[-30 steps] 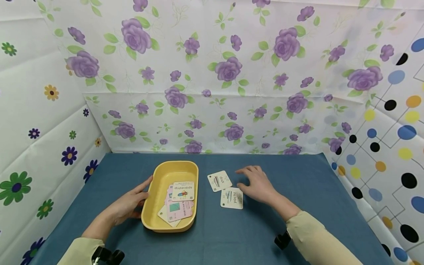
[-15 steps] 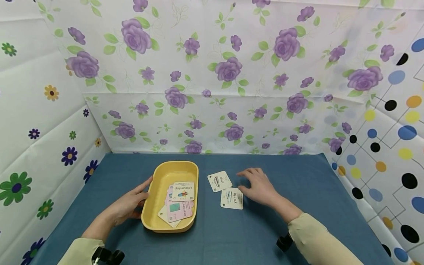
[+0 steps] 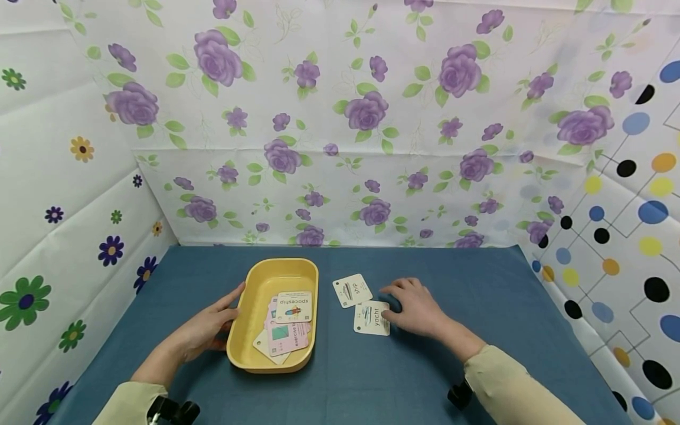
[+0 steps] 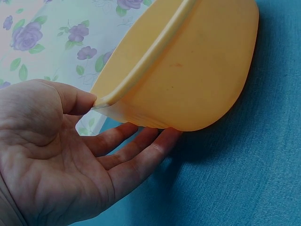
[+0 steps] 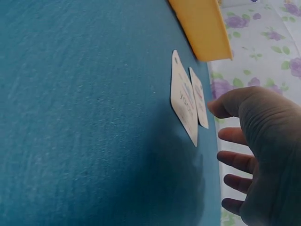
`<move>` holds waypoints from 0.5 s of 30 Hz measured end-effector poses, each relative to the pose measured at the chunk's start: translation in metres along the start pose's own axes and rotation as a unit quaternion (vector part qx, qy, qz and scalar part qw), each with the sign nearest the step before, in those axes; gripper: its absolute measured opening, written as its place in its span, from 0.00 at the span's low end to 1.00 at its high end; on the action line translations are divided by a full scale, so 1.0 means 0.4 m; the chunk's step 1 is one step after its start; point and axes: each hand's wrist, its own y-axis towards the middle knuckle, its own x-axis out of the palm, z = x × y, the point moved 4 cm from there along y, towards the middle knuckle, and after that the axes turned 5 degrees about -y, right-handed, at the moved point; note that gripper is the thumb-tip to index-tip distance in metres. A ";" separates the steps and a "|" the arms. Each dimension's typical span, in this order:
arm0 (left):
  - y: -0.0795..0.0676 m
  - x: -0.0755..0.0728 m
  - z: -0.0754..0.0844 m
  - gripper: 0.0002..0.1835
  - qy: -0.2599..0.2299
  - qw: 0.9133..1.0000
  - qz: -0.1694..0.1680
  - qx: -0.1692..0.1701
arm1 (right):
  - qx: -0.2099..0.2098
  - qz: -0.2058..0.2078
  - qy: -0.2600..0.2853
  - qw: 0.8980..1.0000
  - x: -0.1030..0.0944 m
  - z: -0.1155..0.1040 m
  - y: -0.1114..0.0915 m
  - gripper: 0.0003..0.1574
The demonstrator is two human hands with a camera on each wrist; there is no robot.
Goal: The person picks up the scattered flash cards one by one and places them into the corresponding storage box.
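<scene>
A yellow tray [image 3: 254,282] sits left of centre on the blue table and holds a "spaceship" card [image 3: 294,306] above a pink card [image 3: 287,334]. My left hand [image 3: 204,330] rests against the tray's left wall [image 4: 188,70]. Its thumb touches the rim and its fingers [image 4: 136,155] lie straight along the wall's base. Two white cards lie right of the tray, "ship" [image 3: 352,290] and "yacht" [image 3: 372,317]. My right hand [image 3: 417,307] sits just right of the yacht card [image 5: 184,101], fingers relaxed and spread, thumb [image 5: 225,106] close to the card's edge. It holds nothing.
The blue cloth [image 3: 478,283] covers the whole table, with bare stretches at the right and in front. Flowered sheets wall in the back and left, and a dotted sheet [image 3: 627,236] closes the right side. A second white card shows under the pink one in the tray.
My right hand has drawn back and down from beside the ship card to the yacht card's right edge, fingers bending in slightly. The left hand, tray and cards have not moved.
</scene>
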 end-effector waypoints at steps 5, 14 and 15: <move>-0.001 0.000 0.002 0.36 0.004 1.000 0.000 0.001 | 0.008 -0.021 -0.003 1.000 0.012 0.004 -0.009 0.34; -0.005 0.002 0.003 0.36 0.001 1.000 -0.001 0.002 | 0.015 -0.038 -0.003 0.999 0.026 0.011 -0.017 0.40; -0.005 0.002 0.003 0.36 0.001 1.000 -0.002 0.002 | 0.017 -0.040 -0.004 0.999 0.027 0.012 -0.018 0.41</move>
